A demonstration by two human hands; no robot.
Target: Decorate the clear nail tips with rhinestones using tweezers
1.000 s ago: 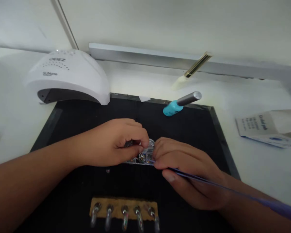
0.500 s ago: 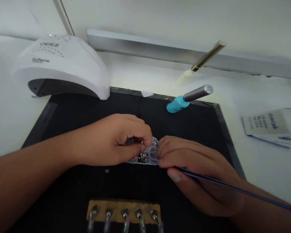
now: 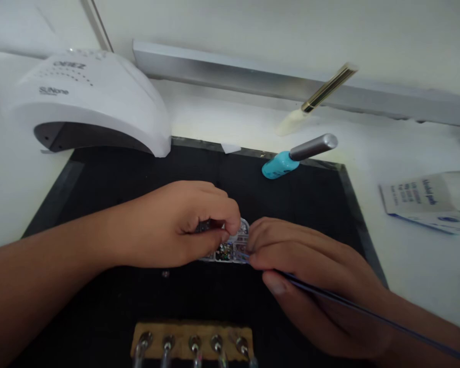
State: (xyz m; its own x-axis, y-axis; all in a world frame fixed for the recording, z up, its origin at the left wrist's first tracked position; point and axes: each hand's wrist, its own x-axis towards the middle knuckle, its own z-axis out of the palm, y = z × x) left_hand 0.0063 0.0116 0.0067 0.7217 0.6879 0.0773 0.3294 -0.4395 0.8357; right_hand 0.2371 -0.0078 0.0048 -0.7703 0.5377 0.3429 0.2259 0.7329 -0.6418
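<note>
A small clear compartment case (image 3: 224, 252) of rhinestones lies on the black mat, partly covered by both hands. Over its left part, my left hand (image 3: 187, 222) is closed in a thumb-and-forefinger pinch. A whitish, see-through edge shows at those fingertips, but what they hold is unclear. My right hand (image 3: 310, 276) is closed around slim bluish tweezers (image 3: 341, 299), whose tips reach the case's right side. Its curled fingers hide that end of the case. One tiny shiny stone (image 3: 165, 274) rests on the mat below my left wrist.
A white nail lamp (image 3: 99, 97) stands at back left. A turquoise bottle (image 3: 279, 164) with a silver cap is on the black mat (image 3: 233, 197), a cream bottle (image 3: 291, 121) behind it. An alcohol pads box (image 3: 417, 199) lies right. A wooden holder (image 3: 184, 335) with several nail-tip stands is in front.
The view has shifted slightly, so the lamp and the wooden holder appear a little further left. Both hands keep their grips and stay at the case.
</note>
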